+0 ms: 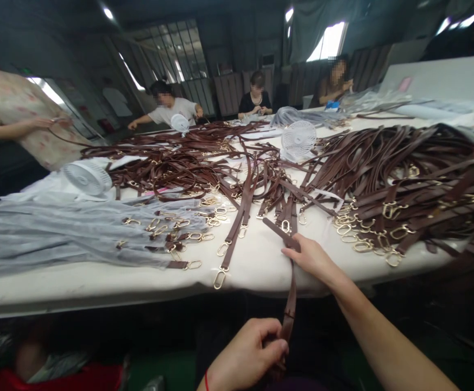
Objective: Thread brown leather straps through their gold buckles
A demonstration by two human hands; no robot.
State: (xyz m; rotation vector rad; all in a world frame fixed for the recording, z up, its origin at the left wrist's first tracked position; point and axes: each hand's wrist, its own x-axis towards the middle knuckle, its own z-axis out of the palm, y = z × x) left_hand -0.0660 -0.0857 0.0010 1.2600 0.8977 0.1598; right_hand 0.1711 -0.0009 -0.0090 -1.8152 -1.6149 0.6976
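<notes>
Brown leather strap [292, 296] runs between my two hands, hanging down past the table's front edge. My left hand [257, 347], low and below the table edge, is closed around its lower part. Farther up, my right hand [308, 255] is closed on the same strap over the table, with a flat end [276, 230] sticking out to the upper left. Beyond my right hand, more brown straps [245, 206] with gold clasps [220, 278] lie on the white tabletop. What my left fingers cover is hidden.
Plastic-wrapped straps [77, 233] lie on the left; a large pile of brown straps [367, 163] is on the right. White fans [298, 140] stand among them. Several people sit or stand around the table [139, 285], one person [25, 119] holding a strap at left.
</notes>
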